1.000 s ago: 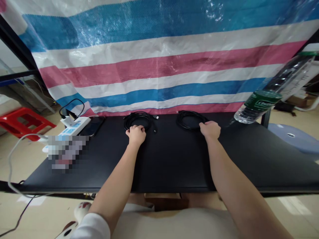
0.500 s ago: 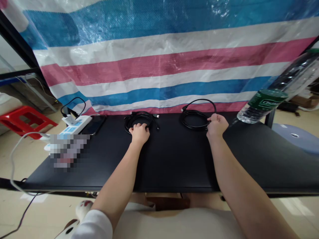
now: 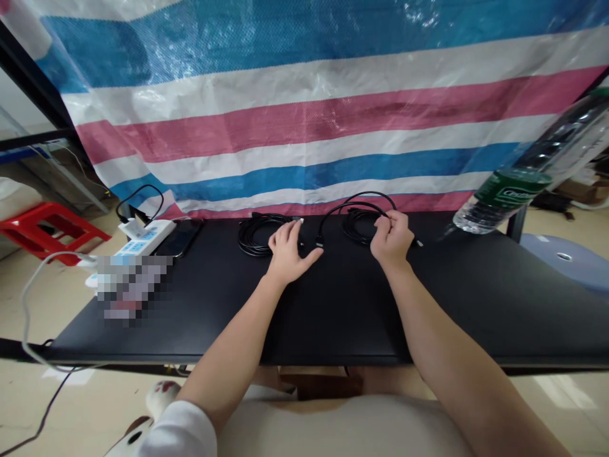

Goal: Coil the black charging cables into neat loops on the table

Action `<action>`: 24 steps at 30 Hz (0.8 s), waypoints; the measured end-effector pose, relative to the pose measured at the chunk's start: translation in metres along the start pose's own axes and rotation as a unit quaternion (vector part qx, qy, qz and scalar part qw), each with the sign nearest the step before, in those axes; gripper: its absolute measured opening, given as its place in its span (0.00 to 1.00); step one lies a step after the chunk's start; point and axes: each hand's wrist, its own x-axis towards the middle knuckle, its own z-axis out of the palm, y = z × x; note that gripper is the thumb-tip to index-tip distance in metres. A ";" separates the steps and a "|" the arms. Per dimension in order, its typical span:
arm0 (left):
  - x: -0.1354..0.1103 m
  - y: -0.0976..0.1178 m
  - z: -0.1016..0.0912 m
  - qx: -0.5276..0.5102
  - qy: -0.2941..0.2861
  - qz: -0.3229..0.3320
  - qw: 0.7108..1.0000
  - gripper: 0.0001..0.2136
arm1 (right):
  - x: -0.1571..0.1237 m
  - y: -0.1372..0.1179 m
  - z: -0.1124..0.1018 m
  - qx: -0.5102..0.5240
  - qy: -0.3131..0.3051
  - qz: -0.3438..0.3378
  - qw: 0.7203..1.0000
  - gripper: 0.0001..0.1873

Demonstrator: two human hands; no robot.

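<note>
Two coiled black cables lie at the far edge of a black table (image 3: 333, 304). My right hand (image 3: 391, 237) is closed on the right cable coil (image 3: 358, 223) and lifts it, so loops arc up and its plug end hangs toward the left. My left hand (image 3: 288, 252) hovers with fingers apart just right of the left cable coil (image 3: 259, 233), which rests flat on the table. Its thumb points toward the hanging plug end of the right cable.
A white power strip (image 3: 143, 238) and a dark phone (image 3: 179, 237) sit at the table's far left. A clear plastic bottle (image 3: 518, 181) with a green label stands at the far right. A striped tarp (image 3: 304, 114) hangs behind. A red stool (image 3: 45, 230) stands on the floor at left.
My right hand has raised the right coil and shifted left. My left hand has let go of the left coil, opened, and moved right toward the loose cable end.
</note>
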 end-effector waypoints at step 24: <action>0.019 -0.022 -0.020 -0.481 0.189 -0.158 0.842 0.25 | 0.025 0.030 -0.019 -0.045 0.150 0.240 0.958 0.11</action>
